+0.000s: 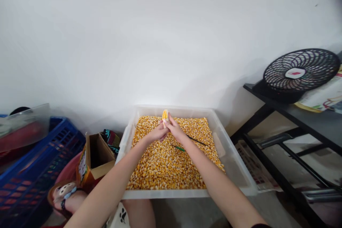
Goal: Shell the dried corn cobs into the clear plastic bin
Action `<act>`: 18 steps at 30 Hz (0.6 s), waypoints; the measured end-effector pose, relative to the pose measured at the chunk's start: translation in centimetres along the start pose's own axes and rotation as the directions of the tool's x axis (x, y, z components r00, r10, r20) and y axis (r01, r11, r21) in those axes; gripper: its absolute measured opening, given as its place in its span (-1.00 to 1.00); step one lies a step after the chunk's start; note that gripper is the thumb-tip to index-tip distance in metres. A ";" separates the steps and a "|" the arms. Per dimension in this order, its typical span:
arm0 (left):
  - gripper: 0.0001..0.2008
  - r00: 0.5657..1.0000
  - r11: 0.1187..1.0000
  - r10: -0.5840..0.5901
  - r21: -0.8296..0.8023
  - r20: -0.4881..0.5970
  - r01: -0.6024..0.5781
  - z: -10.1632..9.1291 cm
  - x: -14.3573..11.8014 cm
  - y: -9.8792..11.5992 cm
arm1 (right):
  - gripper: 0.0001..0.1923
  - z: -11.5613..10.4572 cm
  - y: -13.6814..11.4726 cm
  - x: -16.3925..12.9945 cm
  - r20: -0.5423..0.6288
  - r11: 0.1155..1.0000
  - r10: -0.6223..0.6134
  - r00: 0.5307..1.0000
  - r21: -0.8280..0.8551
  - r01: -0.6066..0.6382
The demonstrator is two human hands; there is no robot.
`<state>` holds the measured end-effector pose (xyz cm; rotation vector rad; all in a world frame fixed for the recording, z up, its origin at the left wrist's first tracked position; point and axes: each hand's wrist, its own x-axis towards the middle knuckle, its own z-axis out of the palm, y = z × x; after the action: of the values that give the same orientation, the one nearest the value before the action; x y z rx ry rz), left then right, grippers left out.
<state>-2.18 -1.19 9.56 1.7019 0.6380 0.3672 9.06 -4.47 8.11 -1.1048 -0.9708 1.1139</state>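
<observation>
An ear of corn [165,115] points upward between my hands, with yellow kernels showing on its top part. My left hand [159,131] is closed around its lower end. Against its right side press the fingers of my right hand [173,127], also closed on it. Both hands are above a translucent plastic bin [232,164] holding a wide layer of loose yellow and white corn kernels [171,171]. On the kernels lie a thin tool with a green handle [180,148] and a dark thin rod [198,141], both partly hidden by my right arm.
A blue plastic basket [40,160] and an open cardboard box [99,155] stand left of the bin. To the right, a black-framed table [283,112] carries a black fan [301,69]. Behind the bin rises a white wall [160,42].
</observation>
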 end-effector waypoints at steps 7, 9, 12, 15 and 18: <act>-0.70 0.999 1.000 0.020 0.007 -0.041 -0.020 0.1 -0.1 0.4 | -0.47 0.2 1.0 0.7 -0.057 0.998 -0.064 0.996 -0.025 0.062; -0.70 0.999 1.000 0.018 -0.004 -0.038 -0.018 0.3 -0.2 0.6 | -0.48 0.2 1.1 0.7 -0.096 0.993 -0.101 0.990 -0.063 0.095; -0.70 1.000 1.000 0.006 -0.010 -0.019 -0.006 0.4 -0.3 0.8 | -0.54 0.2 1.0 0.7 -0.163 0.987 -0.143 0.976 -0.102 0.127; -0.75 0.999 1.000 0.023 0.008 -0.045 -0.022 0.6 -0.2 0.6 | -0.56 0.3 0.7 0.8 -0.197 0.983 -0.164 0.967 -0.110 0.145; -0.86 0.978 0.982 0.181 0.080 -0.099 -0.173 1.3 0.2 0.1 | -0.59 0.3 0.5 0.7 -0.230 0.981 -0.155 0.961 -0.150 0.123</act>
<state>-1.22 -2.10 9.29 1.8225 0.5839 0.5705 8.83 -3.73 7.73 -1.2295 -0.9256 0.7883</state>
